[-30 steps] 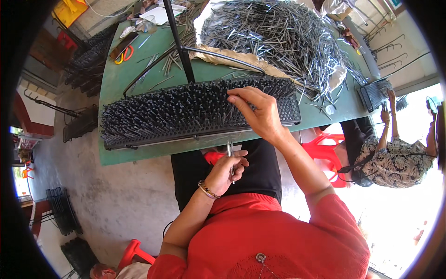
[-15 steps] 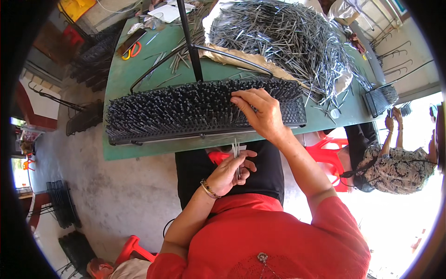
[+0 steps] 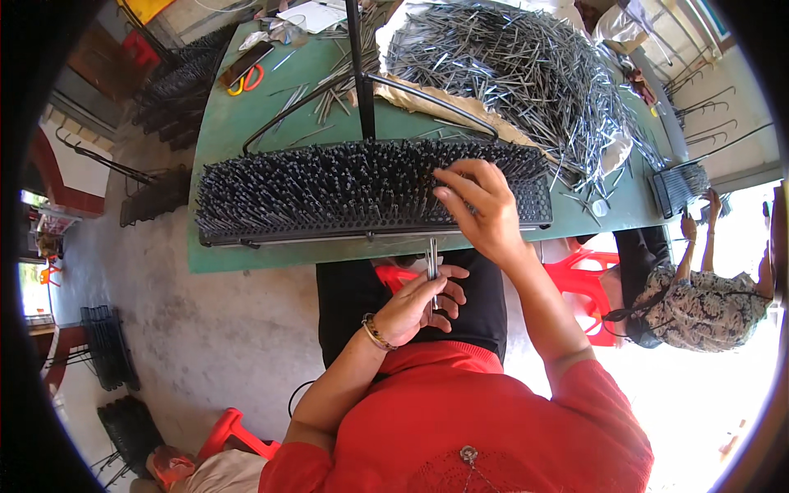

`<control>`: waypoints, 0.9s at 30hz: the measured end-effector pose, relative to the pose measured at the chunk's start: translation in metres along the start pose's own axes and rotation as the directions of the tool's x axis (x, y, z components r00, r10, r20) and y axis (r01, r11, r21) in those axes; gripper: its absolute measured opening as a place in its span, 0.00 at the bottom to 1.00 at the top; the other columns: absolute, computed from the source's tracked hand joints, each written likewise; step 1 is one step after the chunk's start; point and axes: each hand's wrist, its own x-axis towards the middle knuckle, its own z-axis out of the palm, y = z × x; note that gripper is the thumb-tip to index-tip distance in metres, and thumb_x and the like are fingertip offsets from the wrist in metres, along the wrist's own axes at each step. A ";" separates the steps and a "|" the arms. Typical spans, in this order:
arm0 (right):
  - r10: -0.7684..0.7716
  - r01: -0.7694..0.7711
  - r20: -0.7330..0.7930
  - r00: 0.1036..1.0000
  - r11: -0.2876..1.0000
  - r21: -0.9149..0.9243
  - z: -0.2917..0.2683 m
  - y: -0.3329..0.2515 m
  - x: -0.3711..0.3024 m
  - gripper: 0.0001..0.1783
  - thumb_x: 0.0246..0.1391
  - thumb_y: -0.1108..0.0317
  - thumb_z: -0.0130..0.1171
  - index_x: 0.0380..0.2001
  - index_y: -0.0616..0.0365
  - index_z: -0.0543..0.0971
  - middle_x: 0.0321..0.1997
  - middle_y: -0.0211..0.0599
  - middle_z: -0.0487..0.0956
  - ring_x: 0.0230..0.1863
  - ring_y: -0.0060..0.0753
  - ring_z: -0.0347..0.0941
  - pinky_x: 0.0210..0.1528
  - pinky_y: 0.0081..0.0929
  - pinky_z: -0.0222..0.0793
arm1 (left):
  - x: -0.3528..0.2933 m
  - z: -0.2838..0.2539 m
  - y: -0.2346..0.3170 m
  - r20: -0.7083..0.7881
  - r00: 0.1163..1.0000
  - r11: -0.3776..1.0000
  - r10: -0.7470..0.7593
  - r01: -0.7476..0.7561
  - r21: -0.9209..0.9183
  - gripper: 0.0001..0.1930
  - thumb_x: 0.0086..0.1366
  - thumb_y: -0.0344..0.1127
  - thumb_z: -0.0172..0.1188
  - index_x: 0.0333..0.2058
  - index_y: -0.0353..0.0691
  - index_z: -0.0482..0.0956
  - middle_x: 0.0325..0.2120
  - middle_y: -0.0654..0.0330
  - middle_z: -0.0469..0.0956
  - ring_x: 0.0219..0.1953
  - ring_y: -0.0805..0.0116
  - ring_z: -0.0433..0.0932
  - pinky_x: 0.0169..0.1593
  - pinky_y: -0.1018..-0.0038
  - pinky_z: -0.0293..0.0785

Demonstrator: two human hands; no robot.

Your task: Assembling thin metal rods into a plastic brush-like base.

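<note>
A bundle of thin metal rods (image 3: 432, 261) stands upright in my left hand (image 3: 411, 308), gripped between thumb and fingers just off the table's front edge. My right hand (image 3: 486, 209) is over the right part of a long black rack (image 3: 538, 205), its thumb and fingertips curled together among the upright rods. Whatever those fingertips hold is too small or hidden to make out. Dense rows of dark rods (image 3: 288, 185) fill most of the rack's holes; bare holes show at its right end and along the near edge. A black frame handle (image 3: 366, 107) rises from its far side.
Behind the rack, a large heap of loose metal rods (image 3: 526, 82) lies on brown paper (image 3: 448, 103) on the green table (image 3: 222, 135). Orange-handled scissors (image 3: 246, 80) and a dark phone-like object (image 3: 246, 62) sit at the left. Another person (image 3: 699, 304) works at the right beside a red chair (image 3: 579, 275).
The right hand has shifted slightly to the right along the rack. My left hand still holds the rods, now closer together. The whole view has shifted a little.
</note>
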 end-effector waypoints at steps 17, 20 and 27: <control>0.635 -0.676 0.307 0.709 0.486 0.554 -0.037 0.014 -0.017 0.11 0.56 0.66 0.61 0.34 0.65 0.82 0.26 0.26 0.79 0.28 0.11 0.69 0.31 0.13 0.66 | 0.021 0.000 -0.009 0.040 0.997 0.995 0.070 -0.072 0.064 0.23 0.70 0.39 0.49 0.59 0.39 0.59 0.42 0.59 0.71 0.41 0.71 0.73 0.43 0.74 0.75; 0.633 -0.627 0.220 0.742 0.540 0.562 -0.032 0.014 -0.009 0.10 0.55 0.67 0.62 0.34 0.65 0.82 0.27 0.27 0.80 0.29 0.12 0.70 0.31 0.13 0.66 | 0.020 -0.001 -0.012 0.037 0.998 0.993 0.046 -0.049 0.105 0.22 0.69 0.37 0.48 0.59 0.39 0.60 0.44 0.58 0.72 0.42 0.72 0.74 0.43 0.74 0.75; 0.540 -0.551 0.172 0.824 0.694 0.464 -0.015 0.019 -0.013 0.10 0.53 0.68 0.64 0.36 0.63 0.82 0.28 0.31 0.81 0.29 0.15 0.73 0.32 0.16 0.68 | 0.020 -0.004 -0.015 0.025 0.999 0.988 0.048 -0.051 0.143 0.21 0.68 0.36 0.50 0.58 0.39 0.63 0.42 0.59 0.73 0.40 0.74 0.74 0.42 0.77 0.75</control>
